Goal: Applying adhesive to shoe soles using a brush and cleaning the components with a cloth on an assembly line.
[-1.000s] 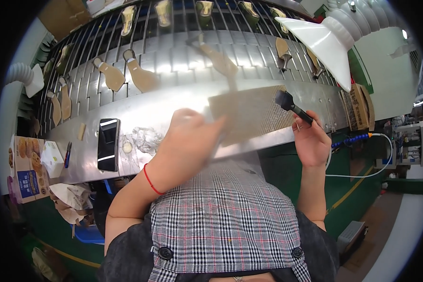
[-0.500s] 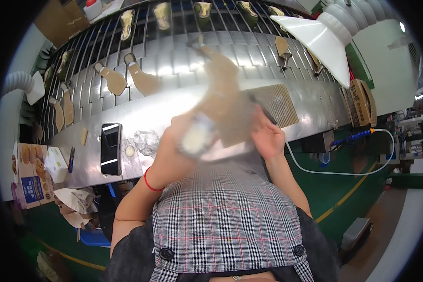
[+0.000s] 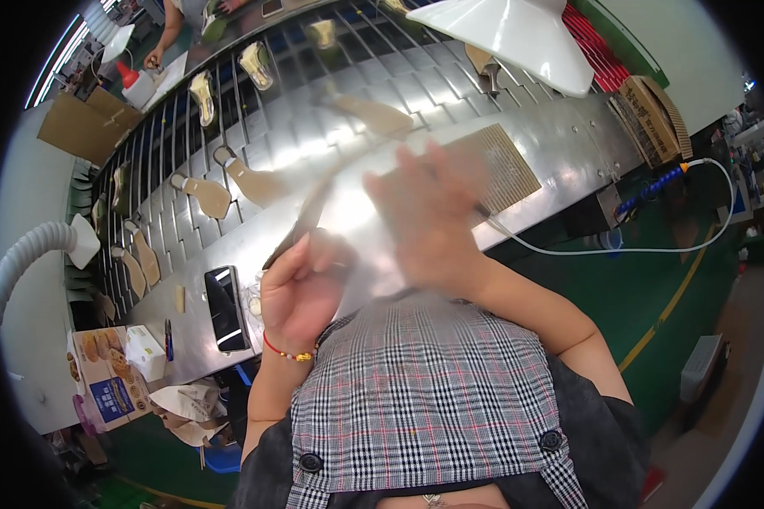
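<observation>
My left hand [image 3: 301,288] is closed, fingers and thumb pinching the near end of a thin brown insole [image 3: 312,212]. The insole stands nearly edge-on and slants up and away above the metal bench. My right hand [image 3: 433,220], smeared by motion, is raised just to the right of it, beside a ribbed tan cardboard sheet [image 3: 511,174]. Whether it grips anything cannot be made out. Beyond both hands, a blurred beige insole [image 3: 372,114] is over the slatted conveyor. Two more insoles, a left one [image 3: 205,195] and a right one [image 3: 255,180], lie on its near side.
A phone [image 3: 227,307] lies on the bench [image 3: 569,161] at left, near a box with pictures of food [image 3: 110,373]. A white lamp-like hood [image 3: 518,38] hangs over the far right. A pale hose [image 3: 586,252] loops at right. Another person's arm [image 3: 171,30] shows far left.
My view has turned, so the bench appears more slanted. My right hand has come left and up toward my left hand. The insole in my left hand now shows edge-on.
</observation>
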The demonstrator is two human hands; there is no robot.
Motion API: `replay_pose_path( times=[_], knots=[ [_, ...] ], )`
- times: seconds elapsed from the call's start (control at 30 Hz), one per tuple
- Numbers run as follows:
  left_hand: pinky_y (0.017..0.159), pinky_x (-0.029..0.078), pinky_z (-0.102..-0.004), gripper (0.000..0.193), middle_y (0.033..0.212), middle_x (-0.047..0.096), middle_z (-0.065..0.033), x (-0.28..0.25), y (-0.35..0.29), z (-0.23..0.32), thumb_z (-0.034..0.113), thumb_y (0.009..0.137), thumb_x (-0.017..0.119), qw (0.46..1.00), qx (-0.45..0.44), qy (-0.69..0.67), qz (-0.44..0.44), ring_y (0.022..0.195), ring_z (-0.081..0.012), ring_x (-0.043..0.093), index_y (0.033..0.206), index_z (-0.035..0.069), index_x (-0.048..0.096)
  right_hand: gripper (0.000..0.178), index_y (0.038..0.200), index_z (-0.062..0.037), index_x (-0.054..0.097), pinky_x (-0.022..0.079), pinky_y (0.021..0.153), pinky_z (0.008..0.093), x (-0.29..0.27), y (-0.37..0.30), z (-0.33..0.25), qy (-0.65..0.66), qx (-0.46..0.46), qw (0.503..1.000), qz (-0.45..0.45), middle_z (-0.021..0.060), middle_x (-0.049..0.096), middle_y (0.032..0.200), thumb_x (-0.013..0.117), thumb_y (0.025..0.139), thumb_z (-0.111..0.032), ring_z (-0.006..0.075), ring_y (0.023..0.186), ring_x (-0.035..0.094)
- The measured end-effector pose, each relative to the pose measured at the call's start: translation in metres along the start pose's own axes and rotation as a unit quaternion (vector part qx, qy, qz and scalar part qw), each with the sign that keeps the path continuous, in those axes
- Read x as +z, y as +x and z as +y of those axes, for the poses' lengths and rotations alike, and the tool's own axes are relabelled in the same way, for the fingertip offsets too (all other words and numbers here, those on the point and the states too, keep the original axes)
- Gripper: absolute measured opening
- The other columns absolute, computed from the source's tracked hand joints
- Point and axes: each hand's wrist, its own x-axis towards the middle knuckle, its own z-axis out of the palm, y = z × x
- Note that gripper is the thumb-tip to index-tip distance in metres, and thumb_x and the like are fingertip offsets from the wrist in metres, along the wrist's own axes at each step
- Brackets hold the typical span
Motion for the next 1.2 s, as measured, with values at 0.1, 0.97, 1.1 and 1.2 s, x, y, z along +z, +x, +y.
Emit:
replay_pose_path(
  times=[0.1,0.97,1.1,1.2],
  knots=[
    [0.100,0.035,-0.0350,0.073,0.066,0.034,0.0037,0.008,-0.003,-0.002,0.013,0.092,0.055,1.000,-0.015,0.004,0.006,0.073,-0.0083,0.042,0.153,0.002,0.016,0.071,0.145,-0.0232,0.045,0.006,0.113,0.0454,0.020,0.003,-0.001,-0.104,-0.039,0.994,0.011,0.0028,0.030,0.157,0.052,0.077,-0.003,0.0284,0.147,0.016],
    [0.091,0.034,-0.0341,0.070,0.105,0.062,-0.0081,-0.008,0.045,-0.011,0.008,0.079,0.074,0.480,0.331,0.813,0.010,0.093,-0.0224,0.051,0.141,0.002,0.043,0.036,0.123,-0.0049,0.065,0.031,0.113,0.0383,-0.033,-0.145,0.074,0.505,0.271,0.705,-0.417,0.0085,0.059,0.133,0.062,0.092,-0.024,0.0234,0.135,0.042],
    [0.091,0.034,-0.0348,0.071,0.100,0.063,-0.0100,0.004,0.089,-0.024,0.009,0.079,0.073,0.546,0.286,0.787,-0.033,0.092,-0.0215,0.057,0.142,0.004,0.042,0.027,0.113,0.0003,0.069,0.041,0.104,0.0338,-0.037,-0.195,0.115,0.511,0.414,0.690,-0.301,0.0146,0.065,0.121,0.065,0.090,-0.013,0.0221,0.117,0.057],
    [0.091,0.045,-0.0333,0.064,0.106,0.065,-0.0095,-0.039,0.157,-0.041,0.018,0.083,0.075,0.684,0.264,0.677,-0.053,0.098,-0.0182,0.060,0.139,0.006,0.046,0.025,0.112,0.0034,0.068,0.050,0.091,0.0282,-0.016,-0.223,0.117,0.468,0.591,0.615,-0.232,0.0134,0.068,0.114,0.064,0.092,-0.010,0.0183,0.100,0.065]
  ],
)
